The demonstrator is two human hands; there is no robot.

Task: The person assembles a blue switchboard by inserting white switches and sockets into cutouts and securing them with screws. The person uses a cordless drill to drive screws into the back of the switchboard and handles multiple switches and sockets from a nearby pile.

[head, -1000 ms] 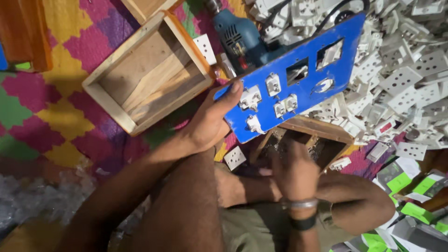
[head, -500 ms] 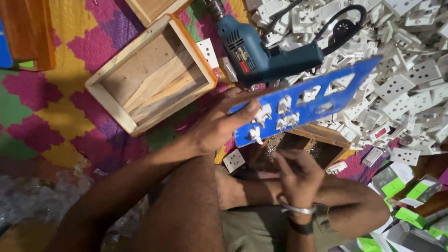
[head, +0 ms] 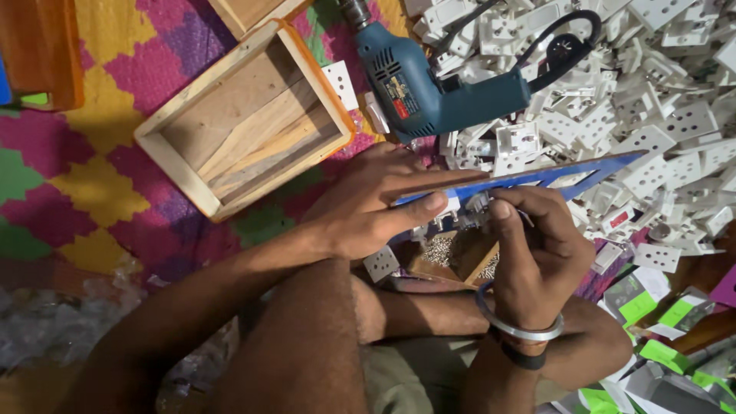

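Nearest, at lower centre, the person's bent bare legs rest on the floor. Just above, the left hand (head: 368,207) grips a flat blue plastic panel (head: 537,178) seen edge-on, fingers closed along it. The right hand (head: 537,245) pinches something small beneath it; what, I cannot tell. Beyond lie a colourful patterned mat (head: 115,176), an open wooden box frame (head: 245,123), a blue electric drill (head: 429,84) and heaped white plastic socket parts (head: 659,92).

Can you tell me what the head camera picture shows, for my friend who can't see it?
A person's left hand holds a blue panel nearly edge-on, while the right hand pinches something small at its underside. Behind lie a blue power drill and a heap of white sockets. An empty wooden box frame sits on a colourful mat.
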